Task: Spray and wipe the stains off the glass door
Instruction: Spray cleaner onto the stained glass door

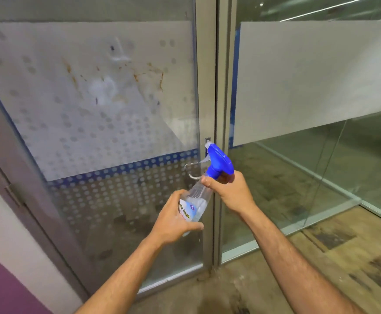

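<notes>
Both hands wrapped around one spray bottle (198, 196) in front of the door's latch edge: left hand (176, 218) closed round the clear body at the label, right hand (230, 193) closed round the neck just under the blue trigger head (220, 160). Long axis of the bottle tilted, base toward 7 o'clock, head toward 1 o'clock, white nozzle (207, 145) aimed up and left. Stains (139, 75) up at 11 o'clock from the hands, well apart from the nozzle: rusty orange streaks, a few dark flecks and a pale foamy smear on the frosted, dotted band of the glass door (94, 109). Right hand nearer the trigger, so likely the spraying hand; whether a finger sits on the trigger cannot be told. Judged from that, next move calls for lifting and swinging the nozzle up-left toward the marks. No cloth seen in either hand or anywhere in view, so wiping looks further off. Metal handle (190, 171) just behind the bottle at the door's right edge, against the grey frame post (207, 87). Beyond the post at 3 o'clock, a fixed glass panel (309, 75) with a plain frosted strip. Below, a worn, blotchy floor (321, 257); at 8 o'clock, a purple-and-white wall (1, 257).
</notes>
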Tool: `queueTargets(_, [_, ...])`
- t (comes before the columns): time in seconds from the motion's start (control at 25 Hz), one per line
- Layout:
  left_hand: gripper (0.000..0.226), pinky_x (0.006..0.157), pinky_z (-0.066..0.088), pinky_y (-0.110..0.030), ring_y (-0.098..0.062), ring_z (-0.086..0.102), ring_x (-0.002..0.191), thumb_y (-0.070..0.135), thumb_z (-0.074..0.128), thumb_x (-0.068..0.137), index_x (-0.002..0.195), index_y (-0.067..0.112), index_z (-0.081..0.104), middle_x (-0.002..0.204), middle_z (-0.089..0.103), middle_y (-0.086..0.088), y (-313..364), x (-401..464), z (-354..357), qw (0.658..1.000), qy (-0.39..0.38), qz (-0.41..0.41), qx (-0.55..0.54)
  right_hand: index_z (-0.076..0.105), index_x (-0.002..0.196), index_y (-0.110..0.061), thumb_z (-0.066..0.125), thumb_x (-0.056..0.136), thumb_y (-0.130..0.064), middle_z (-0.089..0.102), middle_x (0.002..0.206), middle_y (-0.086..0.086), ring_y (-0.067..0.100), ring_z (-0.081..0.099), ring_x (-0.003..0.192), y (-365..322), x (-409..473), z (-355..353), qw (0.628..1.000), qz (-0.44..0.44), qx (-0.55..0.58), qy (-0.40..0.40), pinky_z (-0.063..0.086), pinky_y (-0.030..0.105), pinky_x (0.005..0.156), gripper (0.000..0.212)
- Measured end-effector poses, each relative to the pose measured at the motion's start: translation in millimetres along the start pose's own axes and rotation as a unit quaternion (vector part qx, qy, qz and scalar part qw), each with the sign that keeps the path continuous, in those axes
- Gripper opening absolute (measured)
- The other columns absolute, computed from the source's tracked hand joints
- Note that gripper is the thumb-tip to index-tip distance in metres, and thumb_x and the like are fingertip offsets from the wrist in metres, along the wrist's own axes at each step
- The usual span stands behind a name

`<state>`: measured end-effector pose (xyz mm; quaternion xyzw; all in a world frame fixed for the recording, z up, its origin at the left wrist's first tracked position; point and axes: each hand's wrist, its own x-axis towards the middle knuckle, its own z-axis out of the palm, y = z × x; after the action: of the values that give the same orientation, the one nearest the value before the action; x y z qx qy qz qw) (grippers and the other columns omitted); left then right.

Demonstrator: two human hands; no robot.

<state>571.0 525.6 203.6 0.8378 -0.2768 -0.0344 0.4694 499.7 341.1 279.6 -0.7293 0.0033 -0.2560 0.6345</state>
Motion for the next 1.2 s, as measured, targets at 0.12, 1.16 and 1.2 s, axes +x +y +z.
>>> queueTargets(0.12, [0.096,0.096,0.056,-0.034,-0.017,0.065,0.113,0.038,0.099,0.054,0.136,0.034,0.050,0.128,0.063,0.006,1,-30,30,0.998,-0.034,0.009,-0.047,0.078,0.082,-0.022,0.082,0.071,-0.035,0.079,0.082,0.001,0.013,0.072,0.078,3,-45,-16,0.998,0.020,-0.004,0.052,0.057,0.030,0.080,0.017])
queueTargets(1.16, [0.059,0.088,0.054,-0.028,-0.009,0.069,0.095,0.037,0.092,0.060,0.113,0.019,0.073,0.105,0.075,0.006,294,-170,457,0.904,-0.394,0.074,-0.150,0.066,0.111,-0.027,0.072,0.089,-0.025,0.073,0.105,-0.007,0.010,0.069,0.101,-50,-363,-446,0.931,0.129,-0.206,0.273,0.055,0.036,0.095,0.023])
queueTargets(1.2, [0.059,0.085,0.055,-0.024,-0.007,0.072,0.094,0.041,0.093,0.058,0.111,0.025,0.074,0.103,0.077,0.009,302,-178,473,0.901,-0.401,0.075,-0.151,0.066,0.112,-0.028,0.073,0.089,-0.026,0.073,0.105,-0.008,0.008,0.068,0.100,-51,-379,-461,0.925,0.131,-0.211,0.289,0.056,0.034,0.093,0.025])
